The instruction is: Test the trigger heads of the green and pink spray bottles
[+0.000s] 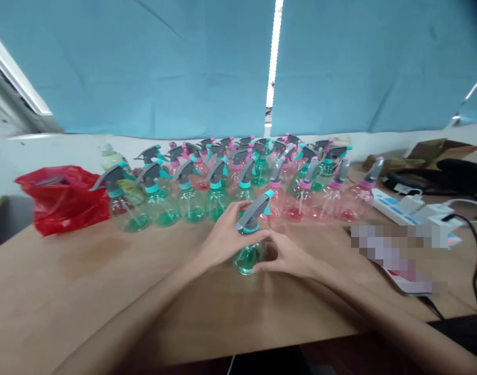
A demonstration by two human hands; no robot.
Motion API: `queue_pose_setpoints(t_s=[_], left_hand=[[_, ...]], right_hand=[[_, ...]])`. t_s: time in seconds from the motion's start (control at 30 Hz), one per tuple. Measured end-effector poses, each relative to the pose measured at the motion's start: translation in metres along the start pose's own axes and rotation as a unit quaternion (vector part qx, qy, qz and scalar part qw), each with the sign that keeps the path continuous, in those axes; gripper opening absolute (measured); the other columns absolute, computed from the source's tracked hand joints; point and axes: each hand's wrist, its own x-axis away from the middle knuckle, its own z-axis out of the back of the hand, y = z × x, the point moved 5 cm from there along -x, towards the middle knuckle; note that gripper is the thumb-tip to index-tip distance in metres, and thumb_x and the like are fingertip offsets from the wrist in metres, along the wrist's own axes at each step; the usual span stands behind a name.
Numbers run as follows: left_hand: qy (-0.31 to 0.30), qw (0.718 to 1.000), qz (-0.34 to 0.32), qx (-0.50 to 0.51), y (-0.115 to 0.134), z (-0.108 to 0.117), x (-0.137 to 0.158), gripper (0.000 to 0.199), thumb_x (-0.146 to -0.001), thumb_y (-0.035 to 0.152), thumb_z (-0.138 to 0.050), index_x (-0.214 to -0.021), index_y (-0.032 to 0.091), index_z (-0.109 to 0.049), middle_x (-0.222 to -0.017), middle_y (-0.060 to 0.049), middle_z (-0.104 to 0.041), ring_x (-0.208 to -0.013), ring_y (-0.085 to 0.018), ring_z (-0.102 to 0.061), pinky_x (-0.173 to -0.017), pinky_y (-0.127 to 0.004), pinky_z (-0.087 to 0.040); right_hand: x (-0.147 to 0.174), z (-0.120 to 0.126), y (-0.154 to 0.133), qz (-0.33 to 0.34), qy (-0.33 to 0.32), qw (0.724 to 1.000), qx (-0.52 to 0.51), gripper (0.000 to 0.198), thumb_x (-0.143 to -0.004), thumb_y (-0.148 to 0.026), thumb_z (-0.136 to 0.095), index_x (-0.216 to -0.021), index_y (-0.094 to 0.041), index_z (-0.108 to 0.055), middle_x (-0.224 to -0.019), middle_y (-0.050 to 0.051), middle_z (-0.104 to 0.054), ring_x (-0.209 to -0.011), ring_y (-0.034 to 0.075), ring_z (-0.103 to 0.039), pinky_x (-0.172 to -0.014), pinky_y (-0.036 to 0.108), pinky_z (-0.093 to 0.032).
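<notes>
Between both hands [231,233] [291,256], the grey-topped spray bottle [247,257] looks translucent green.

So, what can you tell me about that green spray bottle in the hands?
The green spray bottle is see-through and looks plastic, with a rounded body, a turquoise collar and a grey spray head with turquoise nozzle and trigger. It is roughly upright, in front of the other bottles; whether its base touches the table is unclear. The left hand grips it around the collar, and the right hand holds its lower right side.
</notes>
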Motion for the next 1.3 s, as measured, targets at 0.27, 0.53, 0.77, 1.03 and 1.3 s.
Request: queue_pose_setpoints(t_s=[0.27, 0.53, 0.77, 1.03, 1.3], left_hand=[[-0.046, 0.987, -0.027, 0.152, 0.006, -0.022, -0.027, 0.029, -0.079, 0.032, -0.062, -0.105, 0.021, -0.06, -0.088, -0.002, -0.064, -0.082, -0.019, -0.061, -0.071, -0.032, -0.049], [0.048, 0.995, -0.026, 0.081, 0.002, -0.012, -0.027, 0.028, -0.069, 0.01, -0.049, -0.092, 0.018, -0.063, -0.071, 0.003, -0.054, -0.058, -0.01, -0.04, -0.057, -0.024, -0.035], [0.005, 0.987, -0.024, 0.158, -0.004, -0.006, -0.025, 0.035, -0.069, 0.015, -0.049, -0.1, 0.022, -0.062, -0.076, 0.001, -0.057, -0.065, -0.013, -0.049, -0.067, -0.028, -0.042], [0.007, 0.993, -0.007, 0.118, -0.003, -0.007, -0.023, 0.008, -0.068, 0.02, -0.051, -0.073, 0.018, -0.057, -0.063, 0.003, -0.049, -0.058, -0.011, -0.042, -0.056, -0.025, -0.034], [0.003, 0.994, -0.027, 0.102, 0.001, -0.006, -0.022, 0.007, -0.068, 0.016, -0.049, -0.071, 0.018, -0.055, -0.068, 0.003, -0.055, -0.06, -0.011, -0.044, -0.058, -0.025, -0.034]], right_hand=[[-0.004, 0.005, 0.005, 0.016, -0.014, 1.0, 0.007, 0.091, -0.065, -0.05, -0.078, -0.139, -0.021, -0.035, -0.135, 0.012, -0.053, -0.116, 0.029, -0.056, -0.093, 0.047, -0.05], [-0.011, 0.012, 0.019, 0.002, -0.061, 0.991, 0.122, 0.086, -0.063, -0.06, -0.074, -0.133, -0.02, -0.044, -0.128, 0.013, -0.059, -0.115, 0.032, -0.057, -0.094, 0.049, -0.048], [-0.001, 0.011, 0.038, 0.033, -0.053, 0.979, 0.196, 0.072, -0.071, -0.063, -0.066, -0.126, -0.017, -0.054, -0.128, 0.014, -0.06, -0.119, 0.03, -0.055, -0.099, 0.048, -0.043], [0.002, 0.008, 0.045, 0.014, -0.05, 0.983, 0.176, 0.066, -0.074, -0.061, -0.065, -0.124, -0.02, -0.055, -0.132, 0.012, -0.058, -0.122, 0.029, -0.053, -0.102, 0.047, -0.042], [0.003, 0.007, 0.045, 0.014, -0.044, 0.983, 0.176, 0.059, -0.079, -0.058, -0.062, -0.125, -0.021, -0.054, -0.133, 0.011, -0.057, -0.123, 0.027, -0.052, -0.102, 0.047, -0.042]])
